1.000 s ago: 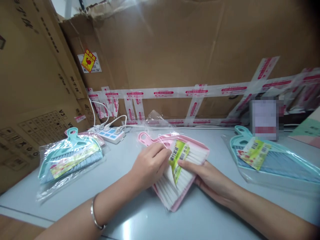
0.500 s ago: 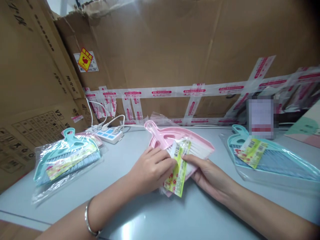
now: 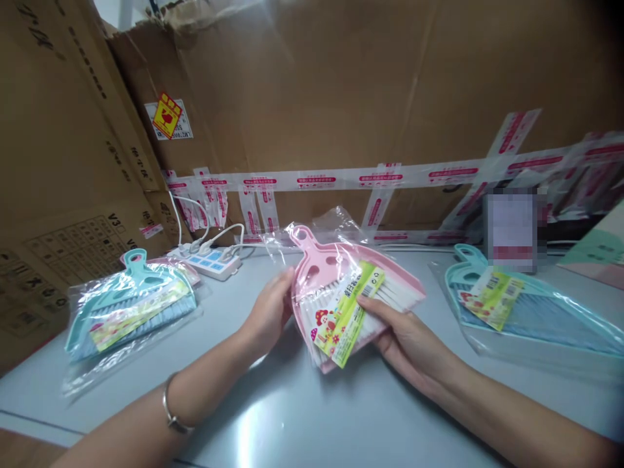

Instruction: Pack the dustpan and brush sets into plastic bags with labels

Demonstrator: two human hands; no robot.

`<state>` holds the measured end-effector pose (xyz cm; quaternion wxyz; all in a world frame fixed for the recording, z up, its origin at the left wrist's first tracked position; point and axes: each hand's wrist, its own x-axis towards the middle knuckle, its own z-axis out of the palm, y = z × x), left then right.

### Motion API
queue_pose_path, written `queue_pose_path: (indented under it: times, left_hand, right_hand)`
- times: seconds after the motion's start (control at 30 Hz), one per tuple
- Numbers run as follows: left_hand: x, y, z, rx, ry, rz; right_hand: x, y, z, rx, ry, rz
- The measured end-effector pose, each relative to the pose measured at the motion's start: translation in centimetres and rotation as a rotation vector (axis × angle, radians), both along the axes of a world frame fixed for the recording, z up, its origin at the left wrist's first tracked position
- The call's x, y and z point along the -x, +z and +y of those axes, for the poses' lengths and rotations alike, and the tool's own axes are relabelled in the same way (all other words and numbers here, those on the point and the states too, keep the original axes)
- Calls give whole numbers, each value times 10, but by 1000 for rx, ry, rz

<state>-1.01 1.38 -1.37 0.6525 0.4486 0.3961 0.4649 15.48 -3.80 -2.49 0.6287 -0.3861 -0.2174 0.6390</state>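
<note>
A pink dustpan [image 3: 353,257] with a white-bristled brush lying in it is held up above the table in a clear plastic bag [image 3: 338,224]. Across its front is a yellow-green label card [image 3: 348,325] with mushroom pictures. My right hand [image 3: 407,338] grips the lower right edge, thumb on the card and fingers underneath. At the left rim, my left hand [image 3: 273,309] holds the dustpan's side, its fingers partly hidden behind it. The dustpan's handle points up and left.
A bagged turquoise dustpan set [image 3: 131,305] lies at left, over a pink one [image 3: 188,268]. Another turquoise set [image 3: 536,305] lies at right, near a pixelated upright object [image 3: 511,227]. A power strip [image 3: 212,260] with white cables sits before the large cardboard boxes [image 3: 302,97].
My left hand has moved from the label card out to the dustpan's left side. The card now lies more tilted, its mushroom print uncovered, and the bag stands up around the handle.
</note>
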Motion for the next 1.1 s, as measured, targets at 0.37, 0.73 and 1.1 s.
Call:
queue_pose_path:
  times: [0.37, 0.73, 1.1]
  left_hand:
    - [-12, -23, -18, -85, -324, -31]
    - [-3, -9, -9, -120, -210, -44]
    - [4, -9, 2, 36, -1, 157]
  right_hand:
    - [-1, -5, 5, -50, -243, -23]
    - [-58, 18, 17, -9, 510, -503]
    - [-58, 11, 26, -116, 241, -334]
